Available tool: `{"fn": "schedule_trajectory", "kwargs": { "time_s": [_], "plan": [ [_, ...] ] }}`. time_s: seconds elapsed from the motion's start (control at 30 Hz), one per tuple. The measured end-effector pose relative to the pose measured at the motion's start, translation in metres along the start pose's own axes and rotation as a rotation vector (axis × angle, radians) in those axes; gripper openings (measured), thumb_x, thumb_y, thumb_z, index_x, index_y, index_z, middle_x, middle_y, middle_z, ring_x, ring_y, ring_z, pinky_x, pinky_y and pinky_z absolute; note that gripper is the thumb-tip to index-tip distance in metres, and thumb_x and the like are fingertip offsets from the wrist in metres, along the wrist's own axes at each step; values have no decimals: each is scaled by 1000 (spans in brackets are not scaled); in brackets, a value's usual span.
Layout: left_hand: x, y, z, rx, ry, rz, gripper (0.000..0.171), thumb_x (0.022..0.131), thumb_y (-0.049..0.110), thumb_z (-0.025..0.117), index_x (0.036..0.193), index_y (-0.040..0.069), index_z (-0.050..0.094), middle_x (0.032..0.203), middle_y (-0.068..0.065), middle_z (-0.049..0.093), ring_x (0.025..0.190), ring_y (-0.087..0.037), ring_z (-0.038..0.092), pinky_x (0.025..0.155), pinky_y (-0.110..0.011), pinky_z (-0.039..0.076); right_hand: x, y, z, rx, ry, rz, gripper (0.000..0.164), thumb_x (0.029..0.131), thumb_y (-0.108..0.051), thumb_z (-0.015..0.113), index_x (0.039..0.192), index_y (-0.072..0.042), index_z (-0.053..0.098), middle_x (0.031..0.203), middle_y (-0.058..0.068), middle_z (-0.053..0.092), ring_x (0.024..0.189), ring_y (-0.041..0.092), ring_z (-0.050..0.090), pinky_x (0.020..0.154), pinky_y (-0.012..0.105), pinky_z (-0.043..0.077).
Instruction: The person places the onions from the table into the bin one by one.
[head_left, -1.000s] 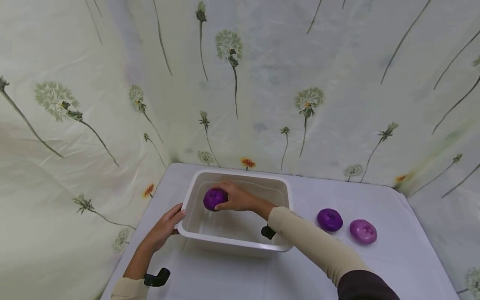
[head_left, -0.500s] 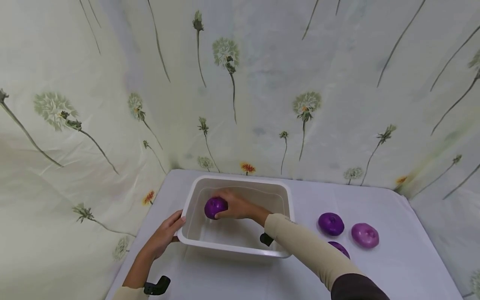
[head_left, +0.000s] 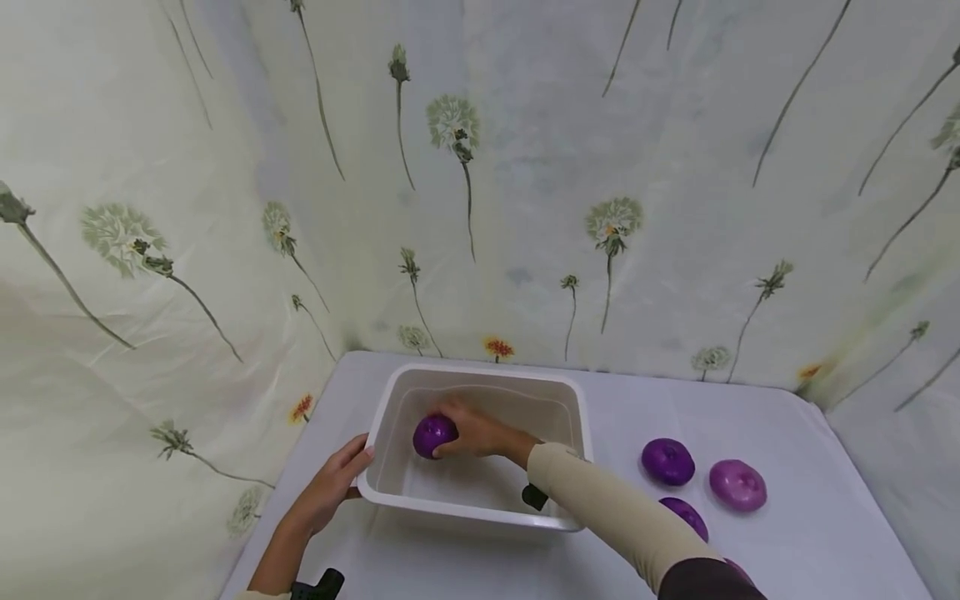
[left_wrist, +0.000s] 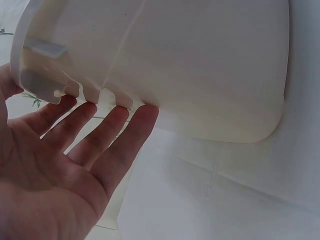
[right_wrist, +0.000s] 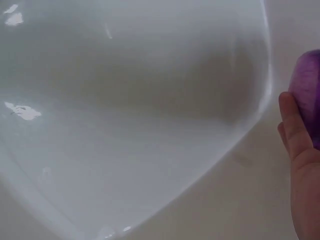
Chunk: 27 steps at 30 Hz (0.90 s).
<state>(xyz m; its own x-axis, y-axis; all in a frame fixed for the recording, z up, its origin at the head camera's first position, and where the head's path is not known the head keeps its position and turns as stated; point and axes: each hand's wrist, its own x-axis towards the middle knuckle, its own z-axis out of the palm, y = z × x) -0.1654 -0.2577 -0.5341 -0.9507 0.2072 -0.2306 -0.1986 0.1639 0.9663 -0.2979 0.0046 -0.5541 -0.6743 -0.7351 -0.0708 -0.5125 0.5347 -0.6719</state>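
A white plastic tub stands on the table. My left hand holds its left rim; in the left wrist view the fingers lie against the outer wall, with the thumb partly out of frame at the rim. Inside the tub, near its left end, my right hand grips a glossy purple onion, thumb on the near side and fingers at the back. The right wrist view shows that onion only at the edge, beside the right hand. Whether the onion touches the tub's floor, I cannot tell.
Right of the tub lie a dark purple onion, a pinker onion and another purple one, partly behind the right sleeve. A sliver of one more shows lower down. Flower-printed curtain hangs behind the white-covered table.
The head view has tilted, so everything sits lower in frame, and more onions show beside the right sleeve. Both hands keep their holds on the tub and the onion.
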Motion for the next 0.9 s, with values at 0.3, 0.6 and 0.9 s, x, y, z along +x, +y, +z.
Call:
{"fn": "schedule_trajectory", "kwargs": {
  "time_s": [0.3, 0.6, 0.9],
  "plan": [
    [0, -1, 1, -16, 6, -7, 60, 105, 39, 47, 155, 9, 31, 145, -27, 46, 117, -38, 58, 86, -45, 56, 1, 1, 9, -1, -28, 57, 60, 85, -37, 80, 135, -21, 51, 131, 5, 49, 122, 21, 53, 102, 39, 49],
    [1, -3, -1, -25, 11, -11, 61, 105, 39, 48, 155, 9, 32, 145, -27, 46, 117, -35, 59, 87, -46, 56, 3, 6, 15, -13, -51, 83, 61, 83, -39, 81, 131, -17, 51, 127, 3, 50, 119, 19, 54, 102, 36, 49],
    [2, -2, 0, -17, 11, 0, 60, 105, 40, 47, 154, 9, 33, 144, -27, 47, 116, -37, 60, 86, -45, 57, 1, 6, 17, -8, -68, 74, 59, 83, -36, 82, 128, -15, 50, 122, 4, 50, 116, 20, 55, 98, 35, 50]
  ]
}}
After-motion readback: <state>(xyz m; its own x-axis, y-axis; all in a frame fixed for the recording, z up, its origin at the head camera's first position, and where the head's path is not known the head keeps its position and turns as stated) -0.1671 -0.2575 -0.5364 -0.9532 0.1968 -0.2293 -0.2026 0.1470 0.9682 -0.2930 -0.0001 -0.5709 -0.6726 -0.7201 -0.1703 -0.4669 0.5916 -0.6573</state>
